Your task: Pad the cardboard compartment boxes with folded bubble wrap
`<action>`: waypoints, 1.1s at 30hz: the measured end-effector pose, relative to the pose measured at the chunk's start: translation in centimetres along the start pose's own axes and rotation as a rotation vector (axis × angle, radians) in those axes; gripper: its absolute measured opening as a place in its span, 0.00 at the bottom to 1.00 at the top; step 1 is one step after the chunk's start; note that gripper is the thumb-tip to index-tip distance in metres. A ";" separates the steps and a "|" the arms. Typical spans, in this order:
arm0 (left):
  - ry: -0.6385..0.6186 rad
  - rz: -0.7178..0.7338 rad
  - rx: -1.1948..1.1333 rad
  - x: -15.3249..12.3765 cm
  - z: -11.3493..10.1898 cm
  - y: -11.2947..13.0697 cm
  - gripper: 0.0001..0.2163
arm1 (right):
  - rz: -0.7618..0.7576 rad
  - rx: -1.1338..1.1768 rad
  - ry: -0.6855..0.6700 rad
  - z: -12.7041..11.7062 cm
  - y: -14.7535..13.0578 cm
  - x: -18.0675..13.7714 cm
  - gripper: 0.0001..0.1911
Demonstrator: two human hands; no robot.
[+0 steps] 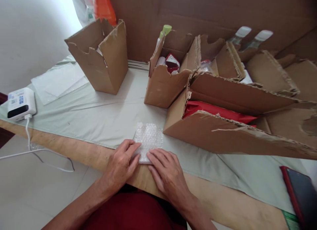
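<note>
At near bench (99, 119) edge, bubble-wrap pad (149, 139) pinned flat under left hand (121, 164) and right hand (166, 173); both hands spread, nothing gripped; pad extends straight ahead.

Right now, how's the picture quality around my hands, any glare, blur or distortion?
Head view: left hand, right hand and bubble wrap evenly lit, fairly sharp; wall at upper left blown out white; table edge bows from lens distortion; far-right cardboard box looks soft.
</note>
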State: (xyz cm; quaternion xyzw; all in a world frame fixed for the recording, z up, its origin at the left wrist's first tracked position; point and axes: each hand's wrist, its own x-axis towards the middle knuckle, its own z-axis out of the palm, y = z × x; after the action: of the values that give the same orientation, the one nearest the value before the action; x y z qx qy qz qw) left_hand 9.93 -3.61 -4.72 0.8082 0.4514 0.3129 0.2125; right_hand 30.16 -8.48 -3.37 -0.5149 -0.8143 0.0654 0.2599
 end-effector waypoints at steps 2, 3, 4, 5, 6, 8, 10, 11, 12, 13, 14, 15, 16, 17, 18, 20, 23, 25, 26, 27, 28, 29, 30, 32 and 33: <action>0.015 0.051 -0.025 -0.4 -0.6 0.1 0.13 | 0.019 0.033 0.005 0.1 0.3 0.3 0.13; 0.007 0.082 -0.043 -0.7 -0.9 0.3 0.13 | 0.038 0.068 -0.004 0.0 0.4 0.3 0.13; -0.012 0.110 -0.061 -0.9 -1.2 0.4 0.13 | 0.065 0.109 -0.027 -0.2 0.5 0.3 0.13; -0.037 0.127 -0.077 -1.0 -1.4 0.5 0.13 | 0.094 0.150 -0.058 -0.4 0.5 0.2 0.12; -0.059 0.136 -0.088 -1.0 -1.5 0.5 0.13 | 0.121 0.184 -0.087 -0.6 0.5 0.1 0.12; -0.068 0.134 -0.088 -0.7 -1.3 0.5 0.11 | 0.159 0.192 -0.092 -1.0 0.5 -0.3 0.11; -0.047 0.117 -0.038 0.1 -0.6 0.2 0.10 | 0.166 0.089 0.004 -1.1 0.4 -0.4 0.11; -0.032 0.106 0.002 0.6 -0.2 0.1 0.09 | 0.161 0.019 0.063 -1.1 0.3 -0.4 0.12; -0.021 0.094 0.045 1.1 0.2 -0.1 0.09 | 0.146 -0.043 0.106 -1.1 0.2 -0.3 0.12; -0.013 0.082 0.087 1.5 0.5 -0.3 0.09 | 0.122 -0.083 0.117 -1.1 0.0 -0.2 0.13; -0.007 0.073 0.122 1.9 0.7 -0.5 0.09 | 0.092 -0.098 0.095 -1.1 -0.1 0.0 0.13; 0.002 0.067 0.147 2.1 0.8 -0.6 0.09 | 0.061 -0.097 0.051 -1.0 -0.2 0.3 0.14; 0.011 0.062 0.162 2.3 0.9 -0.7 0.09 | 0.033 -0.092 0.004 -0.9 -0.3 0.6 0.14; 0.024 0.055 0.169 2.3 0.8 -0.8 0.09 | 0.013 -0.091 -0.033 -0.8 -0.3 0.9 0.14; 0.037 0.042 0.169 2.2 0.7 -0.8 0.09 | 0.002 -0.094 -0.053 -0.7 -0.2 1.2 0.15; 0.052 0.006 0.148 1.8 0.3 -0.8 0.10 | -0.005 -0.098 -0.056 -0.4 0.1 1.4 0.15; 0.037 -0.036 0.079 1.4 -0.3 -0.7 0.10 | -0.020 -0.062 -0.037 -0.2 0.6 1.0 0.15; 0.019 -0.046 0.045 1.4 -0.4 -0.7 0.10 | -0.035 -0.030 -0.025 -0.2 0.8 0.3 0.16; 0.010 -0.048 0.033 1.5 -0.4 -0.7 0.10 | -0.041 -0.017 -0.022 -0.2 0.8 0.0 0.17; 0.001 -0.048 0.021 1.7 -0.3 -0.7 0.10 | -0.045 -0.007 -0.020 -0.2 0.8 -0.3 0.17; -0.008 -0.043 0.010 1.8 -0.2 -0.7 0.10 | -0.046 -0.002 -0.019 -0.2 0.8 -0.6 0.18; -0.017 -0.033 0.001 2.0 0.0 -0.6 0.10 | -0.045 -0.006 -0.017 -0.1 0.7 -0.8 0.18; -0.024 -0.019 -0.003 2.2 0.2 -0.6 0.10 | -0.045 -0.016 -0.011 -0.1 0.7 -0.9 0.18; -0.034 0.004 -0.008 2.4 0.6 -0.5 0.10 | -0.039 -0.054 -0.004 0.1 0.6 -0.9 0.19; -0.038 0.008 -0.013 2.5 0.8 -0.4 0.11 | -0.030 -0.076 -0.002 0.2 0.6 -0.8 0.18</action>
State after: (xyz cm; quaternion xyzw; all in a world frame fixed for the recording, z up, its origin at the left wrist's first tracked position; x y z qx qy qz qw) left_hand 11.25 -1.26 -4.75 0.8143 0.4419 0.3015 0.2251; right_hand 30.75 -8.86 -4.04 -0.5120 -0.8241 0.0314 0.2402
